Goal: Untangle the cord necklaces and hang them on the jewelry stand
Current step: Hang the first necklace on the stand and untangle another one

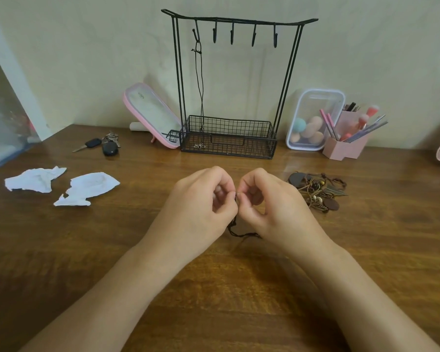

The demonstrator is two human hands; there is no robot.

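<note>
A black wire jewelry stand (287, 80) with several hooks and a mesh basket stands at the back of the wooden table (214, 288). One black cord necklace (201, 90) hangs from the leftmost hook, its small pendant low in front of the basket. My left hand (201, 204) and my right hand (269, 201) meet at the table's middle and both pinch a dark cord necklace (235, 231), whose tangled loop hangs below between them. A pile of tangled cord necklaces (318, 190) with beads and dark pendants lies right of my right hand.
Two crumpled white papers (61, 184) lie at the left. Keys (104, 144) sit behind them. A pink mirror (150, 115) leans left of the stand. A clear box of sponges (313, 120) and a pink brush holder (346, 146) stand at the right.
</note>
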